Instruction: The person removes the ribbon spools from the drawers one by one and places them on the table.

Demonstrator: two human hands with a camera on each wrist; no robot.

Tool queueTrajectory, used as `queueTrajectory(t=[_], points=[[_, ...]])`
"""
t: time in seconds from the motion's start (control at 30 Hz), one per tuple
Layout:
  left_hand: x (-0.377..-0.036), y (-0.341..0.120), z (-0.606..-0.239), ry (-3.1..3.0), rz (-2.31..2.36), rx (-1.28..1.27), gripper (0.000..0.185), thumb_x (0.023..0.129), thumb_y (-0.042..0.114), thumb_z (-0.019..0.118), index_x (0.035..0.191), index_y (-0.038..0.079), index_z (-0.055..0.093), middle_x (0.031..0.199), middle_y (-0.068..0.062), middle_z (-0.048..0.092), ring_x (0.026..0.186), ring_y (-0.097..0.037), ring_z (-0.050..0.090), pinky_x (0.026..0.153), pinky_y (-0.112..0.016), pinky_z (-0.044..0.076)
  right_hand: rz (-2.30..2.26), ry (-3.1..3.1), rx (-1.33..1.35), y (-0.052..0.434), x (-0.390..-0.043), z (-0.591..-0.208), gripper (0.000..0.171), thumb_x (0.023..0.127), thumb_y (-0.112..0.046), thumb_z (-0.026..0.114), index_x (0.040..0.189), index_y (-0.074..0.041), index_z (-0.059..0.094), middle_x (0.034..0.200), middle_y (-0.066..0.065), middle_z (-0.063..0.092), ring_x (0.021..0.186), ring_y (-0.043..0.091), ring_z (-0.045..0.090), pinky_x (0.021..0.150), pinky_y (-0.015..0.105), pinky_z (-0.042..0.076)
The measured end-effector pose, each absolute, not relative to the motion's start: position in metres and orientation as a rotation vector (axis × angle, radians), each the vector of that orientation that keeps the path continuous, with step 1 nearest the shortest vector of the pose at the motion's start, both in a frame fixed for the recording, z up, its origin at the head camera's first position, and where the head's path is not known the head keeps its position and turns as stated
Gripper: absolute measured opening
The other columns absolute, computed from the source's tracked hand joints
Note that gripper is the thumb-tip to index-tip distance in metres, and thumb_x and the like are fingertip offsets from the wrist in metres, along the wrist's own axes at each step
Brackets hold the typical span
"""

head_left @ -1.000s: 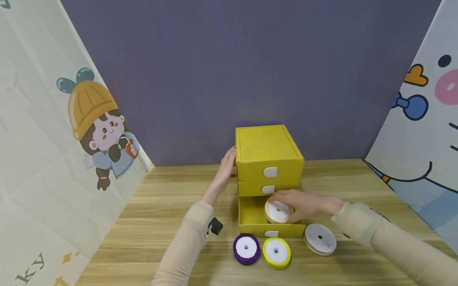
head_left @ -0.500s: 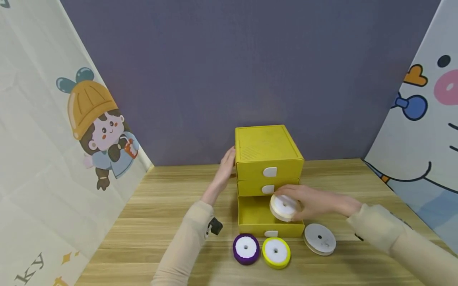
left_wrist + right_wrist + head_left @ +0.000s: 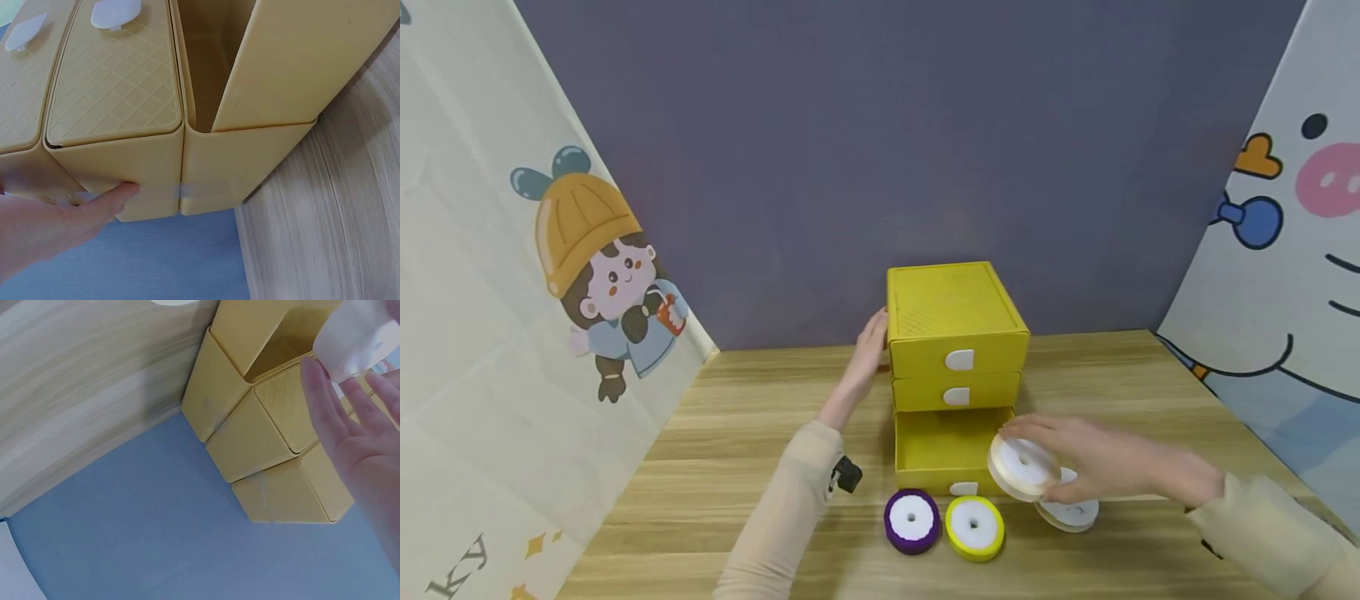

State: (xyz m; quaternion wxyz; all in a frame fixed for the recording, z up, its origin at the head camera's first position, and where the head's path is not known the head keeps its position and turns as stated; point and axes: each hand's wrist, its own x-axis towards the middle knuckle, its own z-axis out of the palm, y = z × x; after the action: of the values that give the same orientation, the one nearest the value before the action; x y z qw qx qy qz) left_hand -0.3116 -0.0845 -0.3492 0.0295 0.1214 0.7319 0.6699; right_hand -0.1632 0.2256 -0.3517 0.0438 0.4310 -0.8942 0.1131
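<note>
My right hand (image 3: 1097, 457) grips a white ribbon spool (image 3: 1017, 471) by its edge, thumb on one side and fingers on the other. It hangs over the front right corner of the pulled-out bottom drawer (image 3: 925, 481). In the right wrist view the spool (image 3: 350, 344) shows pale between the fingertips. My left hand (image 3: 867, 352) rests straight-fingered against the left side of the yellow three-drawer box (image 3: 955, 300); the left wrist view shows a fingertip on that wall. The bottom drawer's visible floor is bare, and the two upper drawers are closed.
A purple-edged spool (image 3: 912, 521) and a yellow-edged spool (image 3: 974, 528) lie side by side before the drawer. Another white spool (image 3: 1070, 518) lies to their right, partly covered by my right hand. A dark wall (image 3: 790, 208) stands behind the wooden table (image 3: 737, 433).
My right hand has lifted the white spool out of the bottom drawer and carried it right and toward me. The left hand stays against the box. The head view has shifted slightly.
</note>
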Motion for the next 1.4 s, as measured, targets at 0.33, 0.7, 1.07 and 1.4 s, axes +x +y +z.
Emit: queueTrajectory(t=[0.33,0.7,1.07,1.4], points=[[-0.311,-0.086,-0.349,2.221,2.062,0.333,0.062,0.107,0.051,0.029,0.16,0.02,0.02,0.167,-0.004,0.02,0.15,-0.032,0.029,0.116,-0.06,0.035,0.267,-2.512,1.354,0.243,-0.128,-0.374,0.079,0.074,-0.042,0.086,0.14,-0.016,0.052,0.135,0.002,0.061,0.11,0.016,0.064,0.083,0.03,0.061],[-0.313,-0.086,-0.348,2.243,2.059,0.354,0.061,0.107,0.049,0.028,0.159,0.019,0.021,0.167,-0.004,0.02,0.152,-0.03,0.024,0.119,-0.06,0.031,0.54,-3.029,1.164,0.243,-0.097,-0.397,0.073,0.08,-0.061,0.072,0.144,-0.041,0.043,0.142,-0.016,0.053,0.12,0.003,0.055,0.089,0.025,0.057],[-0.312,-0.086,-0.348,2.257,2.041,0.342,0.061,0.107,0.049,0.028,0.16,0.018,0.02,0.167,-0.004,0.019,0.152,-0.03,0.024,0.119,-0.059,0.031,0.746,-3.248,1.118,0.238,-0.096,-0.42,0.073,0.082,-0.071,0.061,0.145,-0.038,0.043,0.147,-0.009,0.051,0.123,0.002,0.054,0.092,0.024,0.056],[-0.312,-0.087,-0.348,2.212,2.054,0.323,0.06,0.106,0.051,0.029,0.159,0.024,0.021,0.166,-0.003,0.021,0.146,-0.032,0.036,0.111,-0.059,0.041,0.743,-3.16,1.227,0.235,-0.098,-0.428,0.076,0.082,-0.069,0.064,0.145,-0.031,0.046,0.144,-0.004,0.055,0.123,0.004,0.054,0.092,0.023,0.056]])
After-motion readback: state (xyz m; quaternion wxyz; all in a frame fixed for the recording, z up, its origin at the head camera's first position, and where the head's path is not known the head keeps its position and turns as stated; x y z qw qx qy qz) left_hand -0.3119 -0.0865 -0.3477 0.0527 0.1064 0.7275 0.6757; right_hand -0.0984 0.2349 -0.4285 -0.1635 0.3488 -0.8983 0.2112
